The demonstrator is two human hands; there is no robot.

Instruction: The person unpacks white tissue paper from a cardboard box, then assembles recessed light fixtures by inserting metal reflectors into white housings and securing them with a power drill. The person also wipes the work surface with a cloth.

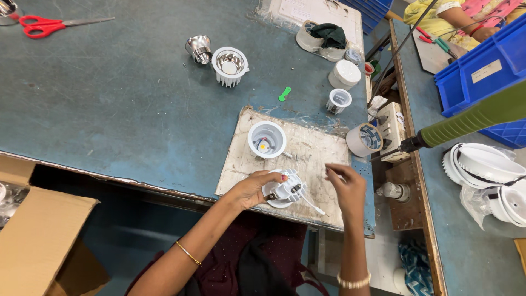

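Left hand (249, 189): clasped round white plastic downlight housing with trailing white wire (285, 189), pinned steady on worn board (312, 159) at blue desk (120, 98) edge | Right hand (344, 183): fingertips pinched, content too small to tell | White cup-shaped housing (267, 139): upright just behind, within reach

At a blue worktop (120, 104), a person's left hand (249, 189) grips a white round lamp housing (284, 189) on a worn white board (307, 159), while the right hand (345, 183) hovers just beside it with fingers (330, 169) pinched together. An open white lamp cup (267, 139) stands upright on the same board, with a finned reflector housing (229, 66), a chrome reflector (199, 48) and red-handled scissors (41, 25) lying farther back. To the right, a green-handled power screwdriver (471, 120) hangs above the worktop's edge near a roll of tape (364, 139), blue bins (482, 71) and stacked white lamp rings (485, 170).
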